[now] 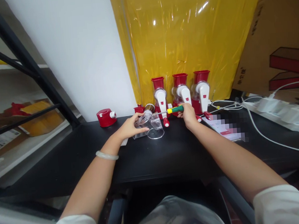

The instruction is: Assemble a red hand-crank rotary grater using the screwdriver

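Observation:
My left hand (130,129) is wrapped around a clear plastic grater housing (155,133), which lies on its side on the black table. In my right hand (189,115) is a screwdriver (175,109) with a green and yellow handle, its shaft pointing left to the clear housing. Whether the tip touches a screw is too small to tell. A metal grater drum (149,108) shows just behind the housing. Three assembled rotary graters (160,99) in red and white stand upright behind my hands. A red base part (106,117) with a white knob sits to the left.
A phone (222,128) lies right of my right hand. Farther right are a white power strip (281,115) with plugs and loose white cables (257,131). Yellow wrapping (185,36) and a cardboard box (270,40) rise behind the table. A black-framed shelf (26,59) stands at left.

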Motion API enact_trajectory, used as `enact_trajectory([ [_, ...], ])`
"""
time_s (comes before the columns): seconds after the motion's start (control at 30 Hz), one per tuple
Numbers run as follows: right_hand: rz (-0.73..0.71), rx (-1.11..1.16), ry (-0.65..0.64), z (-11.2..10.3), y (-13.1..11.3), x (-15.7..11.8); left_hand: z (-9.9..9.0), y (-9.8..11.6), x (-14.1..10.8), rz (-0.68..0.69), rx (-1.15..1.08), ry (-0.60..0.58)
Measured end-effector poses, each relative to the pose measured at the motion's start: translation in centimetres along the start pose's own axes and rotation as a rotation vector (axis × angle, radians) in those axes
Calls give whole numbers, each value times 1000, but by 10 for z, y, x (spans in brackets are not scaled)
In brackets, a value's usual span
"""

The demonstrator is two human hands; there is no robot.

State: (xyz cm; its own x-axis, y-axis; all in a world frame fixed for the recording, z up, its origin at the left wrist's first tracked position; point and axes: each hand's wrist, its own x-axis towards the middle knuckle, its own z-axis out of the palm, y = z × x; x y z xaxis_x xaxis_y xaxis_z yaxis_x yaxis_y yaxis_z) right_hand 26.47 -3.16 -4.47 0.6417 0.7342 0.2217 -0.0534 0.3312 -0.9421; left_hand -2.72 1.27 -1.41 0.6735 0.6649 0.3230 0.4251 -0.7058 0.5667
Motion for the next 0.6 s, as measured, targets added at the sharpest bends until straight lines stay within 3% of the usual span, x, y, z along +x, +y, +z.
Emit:
enact_trajectory([
  [0.37, -50, -93, 11, -2, 10, 4, 1, -5, 2, 19, 3, 13],
  [0.6, -15, -20, -14, -2, 6, 3, 1, -4, 1, 11, 17, 13],
])
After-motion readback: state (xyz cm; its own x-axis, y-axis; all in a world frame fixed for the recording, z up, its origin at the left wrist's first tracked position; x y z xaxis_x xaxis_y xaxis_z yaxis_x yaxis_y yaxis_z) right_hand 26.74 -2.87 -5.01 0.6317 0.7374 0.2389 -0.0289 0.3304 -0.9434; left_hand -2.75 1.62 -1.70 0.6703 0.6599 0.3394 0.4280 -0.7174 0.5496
